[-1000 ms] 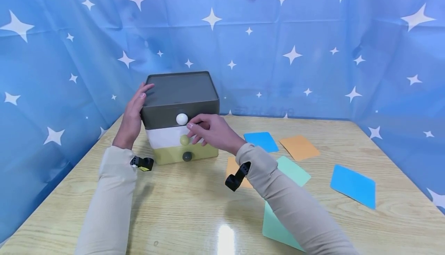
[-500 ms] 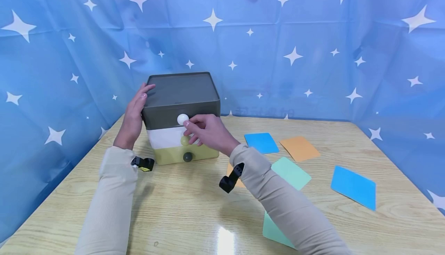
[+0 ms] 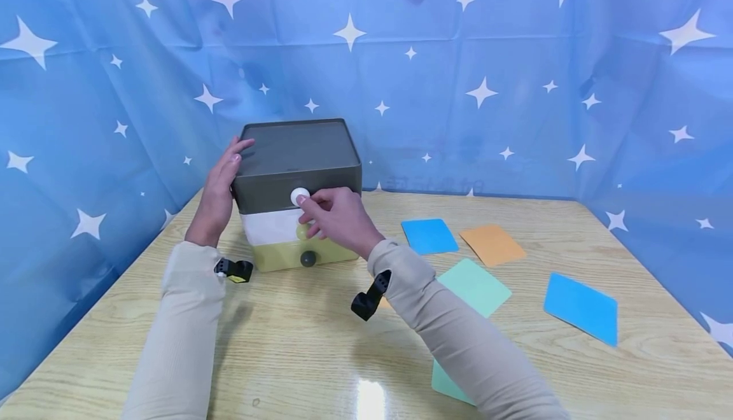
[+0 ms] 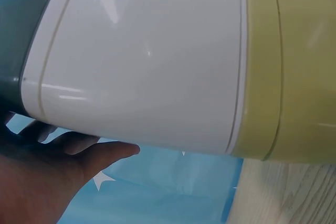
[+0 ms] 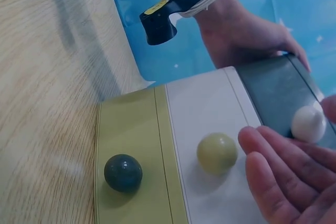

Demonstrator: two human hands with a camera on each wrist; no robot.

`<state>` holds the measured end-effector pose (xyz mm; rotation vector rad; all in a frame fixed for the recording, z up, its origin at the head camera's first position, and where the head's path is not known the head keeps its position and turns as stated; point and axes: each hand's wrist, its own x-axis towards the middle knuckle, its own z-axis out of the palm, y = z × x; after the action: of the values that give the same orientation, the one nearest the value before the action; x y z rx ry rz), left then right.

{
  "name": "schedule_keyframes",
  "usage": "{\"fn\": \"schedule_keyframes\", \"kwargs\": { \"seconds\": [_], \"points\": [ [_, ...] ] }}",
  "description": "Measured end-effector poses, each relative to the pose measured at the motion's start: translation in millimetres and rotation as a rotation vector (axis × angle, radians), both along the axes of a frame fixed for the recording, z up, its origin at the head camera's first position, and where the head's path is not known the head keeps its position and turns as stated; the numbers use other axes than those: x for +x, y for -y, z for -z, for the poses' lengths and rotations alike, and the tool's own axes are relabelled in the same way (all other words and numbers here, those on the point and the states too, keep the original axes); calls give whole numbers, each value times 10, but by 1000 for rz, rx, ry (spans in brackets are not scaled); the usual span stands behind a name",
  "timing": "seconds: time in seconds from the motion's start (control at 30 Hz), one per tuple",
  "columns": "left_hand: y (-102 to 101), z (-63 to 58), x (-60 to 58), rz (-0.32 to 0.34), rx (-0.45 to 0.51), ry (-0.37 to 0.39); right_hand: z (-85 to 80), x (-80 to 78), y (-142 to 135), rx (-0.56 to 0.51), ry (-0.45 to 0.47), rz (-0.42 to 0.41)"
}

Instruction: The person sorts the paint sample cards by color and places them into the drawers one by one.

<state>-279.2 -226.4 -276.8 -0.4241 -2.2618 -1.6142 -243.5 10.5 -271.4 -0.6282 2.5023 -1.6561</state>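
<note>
The drawer box (image 3: 269, 196) is dark grey, white and yellow-green, its top knob (image 3: 297, 194) white; white stars (image 3: 350, 32) dot the blue backdrop (image 3: 424, 127).

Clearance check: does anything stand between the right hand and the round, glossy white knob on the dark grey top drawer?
Nothing visible: the right hand is right at the round white knob on the dark grey top drawer, fingertips overlapping the knob in the head view. Contact is unclear.

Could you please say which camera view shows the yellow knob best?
The right wrist view shows the yellow knob whole and large; in the head view, the right hand partly covers it; the left wrist view omits it.
</note>
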Motion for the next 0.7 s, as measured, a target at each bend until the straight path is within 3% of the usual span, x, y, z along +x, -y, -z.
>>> {"fn": "schedule_keyframes", "kwargs": {
  "seconds": [0.7],
  "points": [
    [-9,9,8,-10,4,-2,20,16,89,-4,-60,119]
  ]
}}
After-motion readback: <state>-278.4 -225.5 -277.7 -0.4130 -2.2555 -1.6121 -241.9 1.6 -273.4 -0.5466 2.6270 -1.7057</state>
